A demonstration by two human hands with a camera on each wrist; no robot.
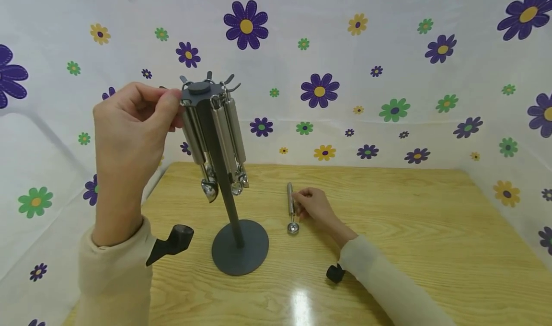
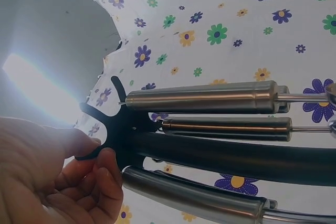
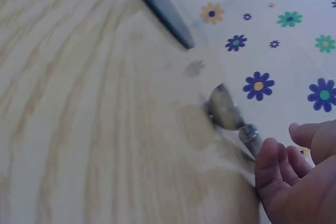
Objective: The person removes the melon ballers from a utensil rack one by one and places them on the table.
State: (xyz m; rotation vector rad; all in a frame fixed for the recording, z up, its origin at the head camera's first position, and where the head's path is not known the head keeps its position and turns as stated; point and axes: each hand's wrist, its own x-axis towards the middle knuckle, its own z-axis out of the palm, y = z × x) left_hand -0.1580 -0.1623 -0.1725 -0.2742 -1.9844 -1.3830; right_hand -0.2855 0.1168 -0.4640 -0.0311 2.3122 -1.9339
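Note:
In the head view my left hand (image 1: 133,120) pinches the edge of a dark utensil stand's top (image 1: 200,93). The left wrist view shows thumb and fingertip on one of its hooks (image 2: 113,83). Steel-handled utensils (image 1: 224,134) with shiny heads hang from this stand. On the table, right of the round base (image 1: 240,249), a steel scoop (image 1: 293,227) lies with its bowl toward me. My right hand (image 1: 315,203) is at the right side of its handle. In the right wrist view, thumb and fingers stand apart, and the fingers hide part of the handle.
A wooden table (image 1: 388,249) carries the stand and scoop. White cloth (image 1: 276,62) with printed flowers rises behind and at the sides. Black wrist mounts (image 1: 172,243) project from both sleeves. A bright lamp (image 2: 42,87) shows in the left wrist view.

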